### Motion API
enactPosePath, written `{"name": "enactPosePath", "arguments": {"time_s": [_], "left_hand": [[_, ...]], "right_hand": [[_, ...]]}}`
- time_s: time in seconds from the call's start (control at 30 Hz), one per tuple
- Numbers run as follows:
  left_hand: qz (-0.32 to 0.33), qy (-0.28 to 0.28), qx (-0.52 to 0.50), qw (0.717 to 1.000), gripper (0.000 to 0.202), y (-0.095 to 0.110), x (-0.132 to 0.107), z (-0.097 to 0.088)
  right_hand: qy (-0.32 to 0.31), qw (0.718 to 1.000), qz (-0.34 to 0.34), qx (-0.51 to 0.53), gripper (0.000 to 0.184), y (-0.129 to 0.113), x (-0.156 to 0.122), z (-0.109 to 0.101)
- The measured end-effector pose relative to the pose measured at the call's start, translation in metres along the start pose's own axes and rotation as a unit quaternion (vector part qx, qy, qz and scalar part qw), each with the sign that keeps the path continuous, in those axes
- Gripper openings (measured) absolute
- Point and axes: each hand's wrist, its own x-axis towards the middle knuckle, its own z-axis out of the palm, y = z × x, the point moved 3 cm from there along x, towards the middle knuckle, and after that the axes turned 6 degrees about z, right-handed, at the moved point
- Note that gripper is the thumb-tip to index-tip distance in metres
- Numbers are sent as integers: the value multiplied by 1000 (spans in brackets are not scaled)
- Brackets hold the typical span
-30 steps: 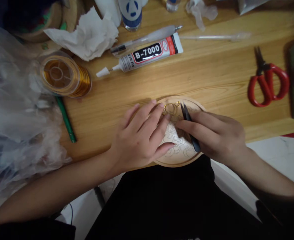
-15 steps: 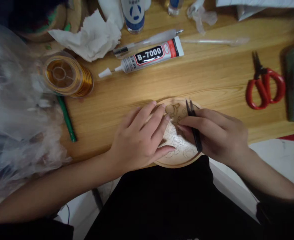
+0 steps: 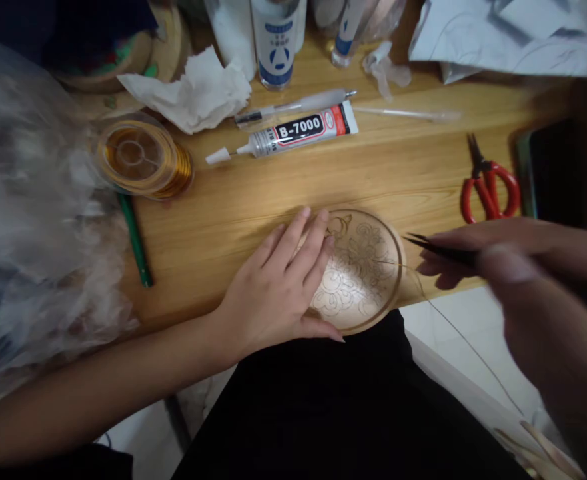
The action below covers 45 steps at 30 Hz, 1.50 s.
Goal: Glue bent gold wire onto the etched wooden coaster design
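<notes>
My left hand point(image 3: 280, 287) lies flat with its fingers stretched over the left side of a round wooden disc point(image 3: 400, 250) at the table's front edge. Floral line drawings cover the disc, and a piece of gold wire point(image 3: 344, 224) follows the lines near its top. My right hand point(image 3: 518, 267), partly blurred, grips black tweezers point(image 3: 443, 249) just right of the disc, their tips slightly apart. A thin wire point(image 3: 466, 339) runs from the disc's right side down to the lower right. Whether the tweezers touch it I cannot tell.
A B-7000 glue tube point(image 3: 300, 130) and a pen point(image 3: 298, 105) lie behind the disc. Red-handled pliers point(image 3: 490, 187) and a dark phone point(image 3: 553, 173) are at right. At left are a gold wire spool point(image 3: 146, 160), a green stick point(image 3: 136, 240) and plastic bags point(image 3: 38, 253).
My right hand has moved right with the tweezers, off the disc, and the tweezers have turned to point left. The thin wire now shows. My left hand stays on the disc; the view has shifted slightly.
</notes>
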Motion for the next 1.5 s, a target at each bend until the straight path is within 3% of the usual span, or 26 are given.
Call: {"name": "enactPosePath", "arguments": {"time_s": [0.13,0.27,0.4,0.6,1.27,1.5], "left_hand": [[0,3,-3,1000,108,0,0,0],[-3,17,3,1000,110,-1,-1,2],[-8,24,5,1000,108,-1,-2,3],[-7,29,1,1000,106,-1,-3,4],[-6,15,-10,1000,90,-2,-1,1],[-8,7,-5,1000,87,-1,-1,2]], "right_hand": [[-2,992,98,82,8,-5,2,29],[0,980,106,167,6,2,12,61],[17,971,120,206,12,11,19,76],[18,963,150,225,12,15,21,82],[24,978,135,159,10,15,21,85],[3,962,153,225,13,15,31,85]]}}
